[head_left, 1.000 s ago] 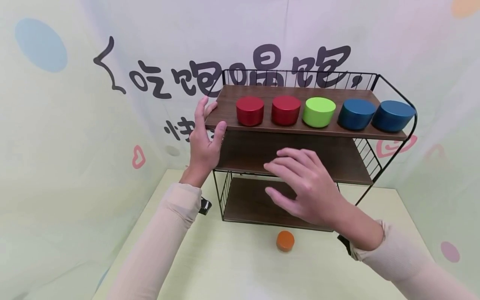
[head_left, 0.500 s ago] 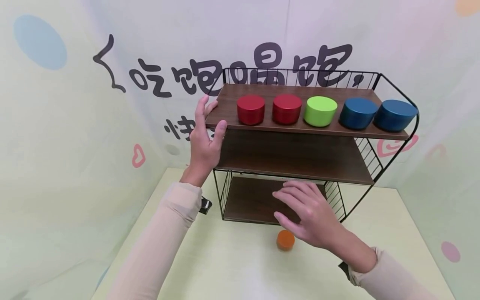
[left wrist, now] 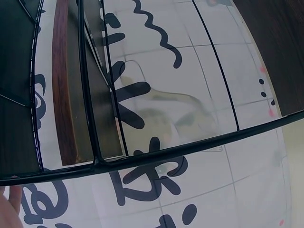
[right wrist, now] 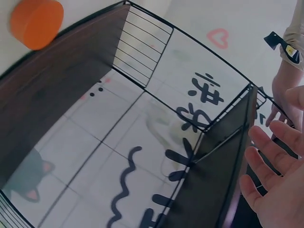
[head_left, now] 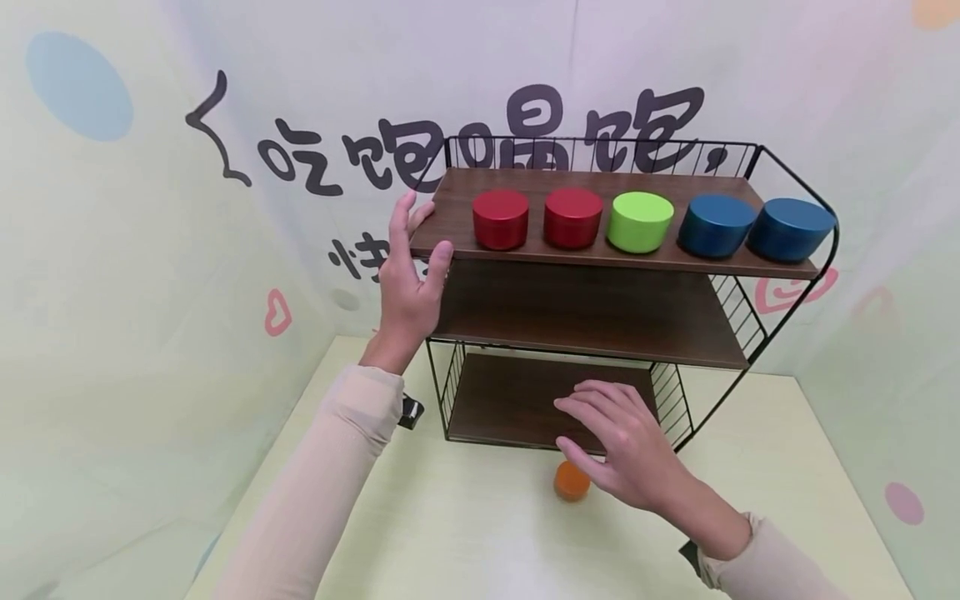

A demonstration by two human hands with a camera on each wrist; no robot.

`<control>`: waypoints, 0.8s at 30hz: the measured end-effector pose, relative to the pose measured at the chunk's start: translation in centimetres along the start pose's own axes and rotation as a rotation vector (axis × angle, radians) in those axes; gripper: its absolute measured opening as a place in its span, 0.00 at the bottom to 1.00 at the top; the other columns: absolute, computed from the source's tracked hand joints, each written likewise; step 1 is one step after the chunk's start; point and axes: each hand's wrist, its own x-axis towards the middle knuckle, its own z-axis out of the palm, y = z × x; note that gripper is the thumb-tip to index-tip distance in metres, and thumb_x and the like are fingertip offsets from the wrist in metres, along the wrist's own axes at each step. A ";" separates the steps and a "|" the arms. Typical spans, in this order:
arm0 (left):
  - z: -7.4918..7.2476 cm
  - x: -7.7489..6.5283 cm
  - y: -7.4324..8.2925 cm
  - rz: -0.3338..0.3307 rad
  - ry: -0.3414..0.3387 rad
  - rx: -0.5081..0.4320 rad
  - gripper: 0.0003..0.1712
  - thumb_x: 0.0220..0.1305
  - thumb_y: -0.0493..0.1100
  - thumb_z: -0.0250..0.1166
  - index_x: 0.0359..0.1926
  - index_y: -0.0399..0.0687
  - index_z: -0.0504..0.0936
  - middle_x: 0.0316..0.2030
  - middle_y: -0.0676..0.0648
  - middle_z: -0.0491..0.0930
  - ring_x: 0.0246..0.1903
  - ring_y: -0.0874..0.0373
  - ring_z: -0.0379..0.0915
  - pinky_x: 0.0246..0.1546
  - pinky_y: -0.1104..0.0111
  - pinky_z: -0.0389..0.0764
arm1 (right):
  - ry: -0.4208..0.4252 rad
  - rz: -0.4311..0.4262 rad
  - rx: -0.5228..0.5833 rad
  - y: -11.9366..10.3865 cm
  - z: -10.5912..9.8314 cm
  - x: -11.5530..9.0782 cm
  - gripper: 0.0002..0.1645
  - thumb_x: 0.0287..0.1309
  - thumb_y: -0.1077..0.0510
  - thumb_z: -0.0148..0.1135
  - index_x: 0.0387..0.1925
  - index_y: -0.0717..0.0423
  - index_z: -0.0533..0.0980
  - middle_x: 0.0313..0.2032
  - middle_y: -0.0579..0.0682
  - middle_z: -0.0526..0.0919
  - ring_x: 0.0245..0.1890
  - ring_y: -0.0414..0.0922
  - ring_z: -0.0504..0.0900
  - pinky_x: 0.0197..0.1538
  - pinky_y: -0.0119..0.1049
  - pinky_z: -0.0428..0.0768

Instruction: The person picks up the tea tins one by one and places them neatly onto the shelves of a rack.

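Note:
My left hand (head_left: 408,287) holds the upper left corner of a three-tier shelf rack (head_left: 585,308), thumb at the front edge of the top board and fingers along its side. Only a sliver of that hand shows in the left wrist view. Low in front of the rack, my right hand (head_left: 622,446) hovers with relaxed, spread fingers and holds nothing. An orange short cylinder (head_left: 572,483) lies on the table just below its thumb; the right wrist view also shows this orange cylinder (right wrist: 37,23) beside the bottom board.
Along the top board stand two red cylinders (head_left: 500,221), a green cylinder (head_left: 640,223) and two blue cylinders (head_left: 716,227) in a row. Black wire rails (head_left: 738,317) close the rack's sides. A printed cloth (head_left: 187,250) hangs around the pale table (head_left: 450,533).
My right hand has come down from the middle board to the bottom one, near the orange cylinder. My left hand has stayed at the rack's corner.

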 end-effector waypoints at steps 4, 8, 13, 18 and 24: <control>0.0 0.0 0.0 -0.005 0.001 -0.012 0.38 0.71 0.62 0.54 0.74 0.52 0.57 0.66 0.52 0.73 0.57 0.58 0.74 0.39 0.58 0.71 | -0.014 0.017 -0.003 0.3 0.5 -1.1 0.24 0.70 0.43 0.52 0.48 0.57 0.82 0.44 0.50 0.86 0.52 0.53 0.79 0.56 0.47 0.68; 0.0 0.0 -0.1 0.011 0.005 0.002 0.38 0.71 0.61 0.53 0.74 0.51 0.57 0.66 0.51 0.73 0.53 0.54 0.77 0.37 0.59 0.71 | -0.041 0.043 -0.010 0.6 1.1 -2.4 0.27 0.71 0.41 0.49 0.48 0.56 0.82 0.44 0.50 0.85 0.51 0.52 0.79 0.56 0.46 0.69; -0.1 0.1 -0.1 0.005 -0.002 0.006 0.38 0.71 0.62 0.53 0.75 0.51 0.57 0.66 0.50 0.73 0.51 0.54 0.78 0.38 0.60 0.72 | -0.080 0.086 -0.005 1.0 2.1 -4.1 0.25 0.70 0.41 0.53 0.50 0.55 0.81 0.46 0.49 0.85 0.51 0.50 0.79 0.54 0.47 0.71; -0.1 0.0 -0.1 -0.003 -0.007 0.000 0.38 0.71 0.61 0.53 0.75 0.52 0.57 0.66 0.51 0.72 0.45 0.54 0.81 0.35 0.59 0.72 | -0.147 0.156 -0.001 1.4 3.6 -6.1 0.22 0.61 0.47 0.65 0.52 0.54 0.80 0.48 0.47 0.85 0.51 0.48 0.80 0.52 0.47 0.73; 0.0 0.0 -0.1 0.020 -0.003 0.004 0.39 0.72 0.62 0.53 0.74 0.49 0.56 0.66 0.49 0.73 0.46 0.53 0.80 0.32 0.59 0.71 | -0.177 0.220 -0.009 2.0 5.3 -8.1 0.27 0.50 0.52 0.73 0.53 0.54 0.80 0.49 0.48 0.85 0.51 0.48 0.81 0.48 0.50 0.77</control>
